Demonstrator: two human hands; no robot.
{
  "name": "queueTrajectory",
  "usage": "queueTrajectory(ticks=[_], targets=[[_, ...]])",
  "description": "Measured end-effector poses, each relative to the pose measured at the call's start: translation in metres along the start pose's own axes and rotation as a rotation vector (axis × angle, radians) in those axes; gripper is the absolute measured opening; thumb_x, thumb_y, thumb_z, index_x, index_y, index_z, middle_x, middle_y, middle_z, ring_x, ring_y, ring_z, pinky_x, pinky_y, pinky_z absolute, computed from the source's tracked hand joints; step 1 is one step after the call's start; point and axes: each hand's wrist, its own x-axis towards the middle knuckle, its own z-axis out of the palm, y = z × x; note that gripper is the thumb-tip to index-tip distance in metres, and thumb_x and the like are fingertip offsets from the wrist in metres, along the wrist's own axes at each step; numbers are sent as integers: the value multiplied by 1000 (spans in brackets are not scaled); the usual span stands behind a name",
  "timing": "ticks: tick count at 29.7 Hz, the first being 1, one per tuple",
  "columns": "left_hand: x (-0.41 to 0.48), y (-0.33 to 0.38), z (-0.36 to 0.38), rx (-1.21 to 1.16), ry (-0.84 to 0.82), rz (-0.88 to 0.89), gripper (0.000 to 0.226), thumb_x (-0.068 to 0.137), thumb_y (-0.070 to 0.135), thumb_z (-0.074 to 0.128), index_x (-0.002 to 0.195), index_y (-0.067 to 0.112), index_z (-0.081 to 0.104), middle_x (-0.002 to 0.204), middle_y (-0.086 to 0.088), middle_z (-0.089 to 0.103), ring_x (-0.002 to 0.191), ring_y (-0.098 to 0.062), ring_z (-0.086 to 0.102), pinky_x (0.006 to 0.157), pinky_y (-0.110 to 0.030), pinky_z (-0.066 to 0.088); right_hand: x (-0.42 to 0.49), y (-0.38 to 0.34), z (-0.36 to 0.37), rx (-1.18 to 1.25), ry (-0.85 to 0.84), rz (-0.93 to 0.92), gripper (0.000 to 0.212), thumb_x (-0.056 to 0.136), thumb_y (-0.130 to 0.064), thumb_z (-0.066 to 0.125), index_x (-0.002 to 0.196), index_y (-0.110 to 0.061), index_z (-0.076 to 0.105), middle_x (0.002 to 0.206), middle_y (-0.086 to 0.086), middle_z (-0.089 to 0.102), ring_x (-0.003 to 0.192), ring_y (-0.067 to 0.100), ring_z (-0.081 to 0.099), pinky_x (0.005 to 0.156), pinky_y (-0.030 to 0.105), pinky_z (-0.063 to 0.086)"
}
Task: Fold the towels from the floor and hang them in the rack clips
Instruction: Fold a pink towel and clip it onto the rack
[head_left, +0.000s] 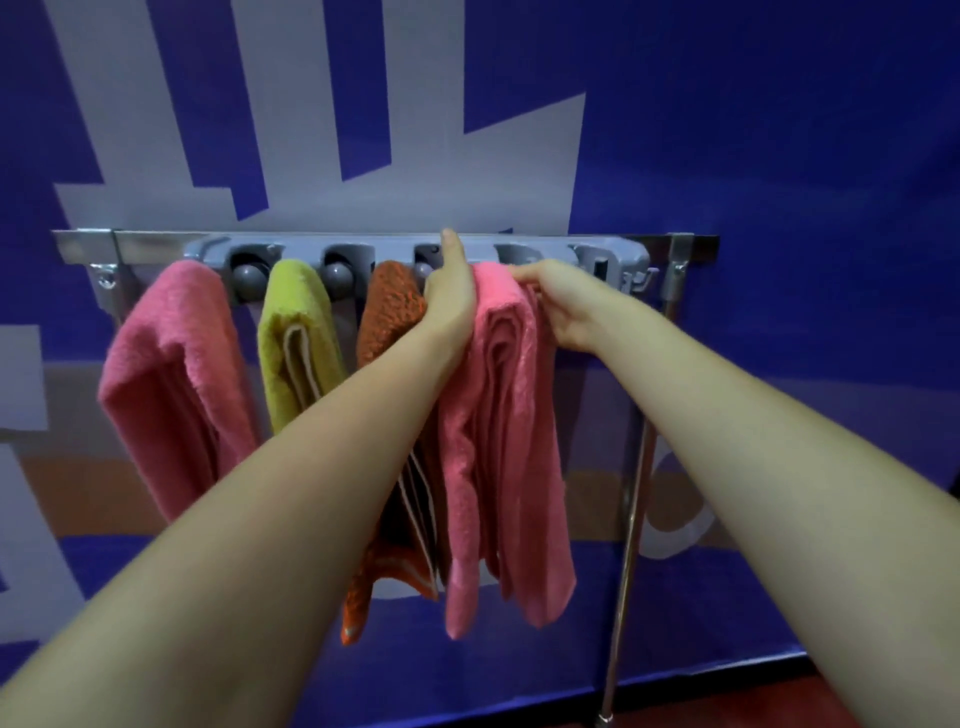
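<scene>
A grey clip rack (405, 248) runs along a steel rail (88, 244). From its clips hang a folded pink towel (171, 374) at the left, a yellow-green towel (296, 332) and an orange towel (389, 312). A second folded pink towel (498, 426) hangs at the fourth clip. My left hand (452, 301) presses against that towel's left side, one finger pointing up over the rack. My right hand (561, 301) pinches the towel's top right edge. The clip behind the towel is hidden.
A steel stand pole (631, 499) drops from the rail's right end to the floor. One unused clip (597, 267) sits at the rack's right end. Behind is a blue and white banner wall (779, 156).
</scene>
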Motion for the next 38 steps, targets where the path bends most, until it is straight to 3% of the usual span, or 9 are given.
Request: queueTrajectory(ticks=[2,6,11,16,19,21,26,31,38], targets=[[7,-5,4,135,60,57,63,97,43,17,124,-4,50,135,-25,47,126,-33,44,107,-35,32,7,5,-2,62,-19,12,28,93,-23,43,72,-16,60,47,-6,65,45,7,61,45,13,47],[8,-7,6,292,44,49,66,97,43,11,126,-3,49,134,-26,47,128,-34,41,108,-35,29,9,3,2,110,3,16,24,92,-24,45,78,-15,63,59,-3,69,64,11,64,69,23,51],[-4,-17,10,187,58,-51,71,93,53,16,136,0,34,142,-22,39,132,-33,37,112,-39,26,-5,18,7,128,110,-4,40,84,-47,53,103,-13,66,101,6,69,98,24,64,94,38,47],[-36,-47,8,40,-2,-1,64,94,51,18,143,11,20,148,-14,31,133,-29,35,113,-43,27,-44,54,5,257,190,-10,31,95,-37,36,76,-21,55,49,-12,62,47,0,58,49,16,42],[-64,-70,6,105,68,28,57,96,41,21,145,14,10,153,-14,19,140,-29,22,116,-41,15,-83,83,9,284,219,8,32,95,-35,35,118,-21,52,107,-7,57,103,9,51,76,25,37],[-87,-89,2,82,90,73,56,97,37,25,145,14,11,154,-12,17,141,-26,18,117,-42,14,-106,101,14,279,254,30,35,95,-31,36,127,-21,47,123,-4,46,117,14,40,92,34,31],[-161,-128,-3,1,1,6,47,98,27,30,142,13,22,146,-5,32,137,-18,28,115,-29,19,-184,141,38,280,220,100,19,93,-20,42,100,-25,58,105,-6,58,111,15,50,91,32,37],[-221,-171,-11,88,-108,-102,19,97,19,33,105,13,49,100,0,53,101,-15,45,76,-20,36,-242,190,56,251,193,225,21,92,-14,43,91,-26,60,97,-5,60,96,14,57,82,29,42],[-293,-285,-56,306,-204,-411,40,98,23,31,112,-6,54,88,-7,56,92,-16,47,65,-14,33,-318,284,70,286,248,511,19,90,-8,45,87,-19,60,89,1,63,77,14,58,73,27,46]])
